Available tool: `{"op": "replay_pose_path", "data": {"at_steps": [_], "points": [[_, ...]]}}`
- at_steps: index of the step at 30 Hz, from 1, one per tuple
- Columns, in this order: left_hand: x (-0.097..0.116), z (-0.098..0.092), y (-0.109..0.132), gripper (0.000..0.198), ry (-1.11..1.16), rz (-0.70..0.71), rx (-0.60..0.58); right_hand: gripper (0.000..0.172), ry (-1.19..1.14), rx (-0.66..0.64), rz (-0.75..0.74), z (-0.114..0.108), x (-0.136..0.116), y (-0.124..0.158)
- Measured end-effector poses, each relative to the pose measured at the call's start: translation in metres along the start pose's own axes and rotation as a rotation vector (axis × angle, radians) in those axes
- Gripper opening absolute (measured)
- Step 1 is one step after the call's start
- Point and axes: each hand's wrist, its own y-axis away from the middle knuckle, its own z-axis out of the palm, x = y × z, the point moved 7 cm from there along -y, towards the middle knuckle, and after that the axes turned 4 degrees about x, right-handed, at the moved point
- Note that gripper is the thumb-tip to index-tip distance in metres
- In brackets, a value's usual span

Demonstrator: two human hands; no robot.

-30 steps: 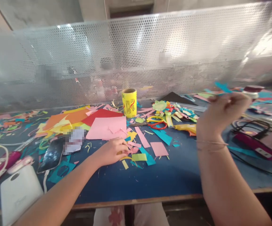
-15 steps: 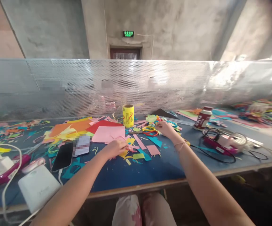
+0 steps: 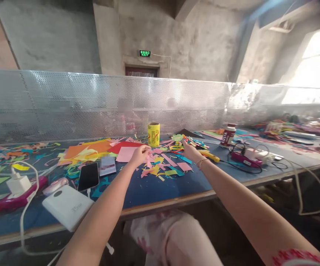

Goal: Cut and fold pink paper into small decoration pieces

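My left hand (image 3: 141, 156) is closed in a pinch at the right edge of a pink paper sheet (image 3: 125, 154), with a small strip of pink paper (image 3: 149, 161) hanging from the fingertips. My right hand (image 3: 191, 151) reaches into a heap of small coloured scraps (image 3: 195, 142); its fingers are drawn together, and whatever lies between them is hidden. Just left of it are red and yellow loops (image 3: 178, 149), perhaps scissor handles. Beside the right wrist lies a yellow tool (image 3: 211, 156) with a black cord. Cut paper pieces (image 3: 171, 172) are scattered between and below the hands.
Behind the hands stands a yellow cardboard tube (image 3: 153, 135), before a perforated metal screen (image 3: 99, 107). On the left are a phone (image 3: 88, 176), a white power bank (image 3: 68, 207) and cables. A bottle (image 3: 228, 135) and a purple power strip (image 3: 246, 159) stand right.
My left hand has lifted up and away from the scraps, carrying pink paper. The right hand remains at the scrap heap. The head view has tilted and shifted.
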Motion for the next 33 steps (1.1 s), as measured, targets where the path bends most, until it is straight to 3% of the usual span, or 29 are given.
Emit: {"op": "replay_pose_path", "data": {"at_steps": [3,6,8,11,13,14,16,18,21,24,33], "points": [[-0.011,-0.007,0.0,0.031,-0.033,-0.063,0.03,0.065,0.1,-0.107,-0.059,0.002,-0.01,-0.008],[-0.017,-0.009,-0.001,0.045,-0.068,-0.046,0.034,0.047,0.174,-0.093,-0.057,-0.006,-0.02,-0.021],[-0.019,-0.008,-0.002,0.046,-0.042,-0.023,0.046,0.038,0.226,-0.036,-0.02,-0.015,-0.029,-0.031],[-0.023,-0.007,-0.004,0.044,0.017,-0.039,0.079,0.039,0.173,0.104,-0.057,-0.027,-0.054,-0.046],[-0.024,-0.01,-0.004,0.042,0.016,-0.059,0.122,0.036,-0.16,0.294,-0.146,-0.036,-0.075,-0.051],[-0.024,-0.012,-0.004,0.041,0.01,-0.067,0.147,0.032,-0.349,0.281,-0.187,-0.03,-0.083,-0.052],[-0.022,-0.016,-0.003,0.042,-0.036,-0.067,0.188,0.029,-0.626,0.051,-0.282,-0.003,-0.103,-0.05],[-0.017,-0.017,-0.002,0.043,-0.097,-0.045,0.209,0.031,-0.8,-0.099,-0.346,0.021,-0.116,-0.041],[-0.008,-0.014,0.0,0.041,-0.127,0.021,0.197,0.037,-0.983,-0.247,-0.317,0.046,-0.12,-0.03],[-0.001,-0.008,0.002,0.037,-0.119,0.073,0.176,0.033,-1.046,-0.271,-0.274,0.052,-0.118,-0.024],[0.004,-0.006,0.004,0.037,-0.126,0.083,0.177,0.027,-1.198,-0.223,-0.271,0.039,-0.112,-0.018]]}}
